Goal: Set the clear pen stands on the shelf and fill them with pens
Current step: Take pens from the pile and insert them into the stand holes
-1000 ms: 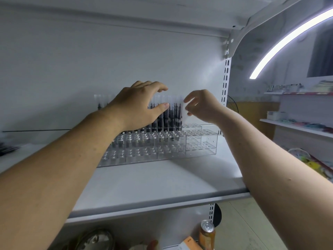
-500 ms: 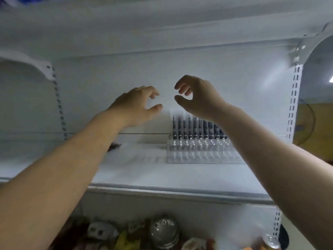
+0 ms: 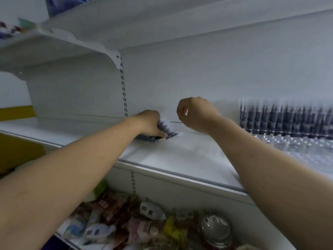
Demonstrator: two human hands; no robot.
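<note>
A clear pen stand (image 3: 295,147) sits at the right of the white shelf (image 3: 180,159), its back row full of dark pens (image 3: 284,118). A bundle of loose dark pens (image 3: 166,131) lies on the shelf near the back wall. My left hand (image 3: 150,123) rests on that bundle with fingers curled round it. My right hand (image 3: 196,114) hovers just to the right of it, above the shelf, fingers curled and holding nothing. The frame is blurred.
A slotted upright (image 3: 124,91) runs up the back wall left of my left hand. An upper shelf (image 3: 54,44) juts out at top left. Below the shelf lie mixed goods, among them a shiny metal lid (image 3: 216,228) and packets (image 3: 111,213).
My view swung left, so the pen stand now sits at far right. My left hand dropped from mid-air onto the loose pens. My right hand closed its fingers and moved left with it.
</note>
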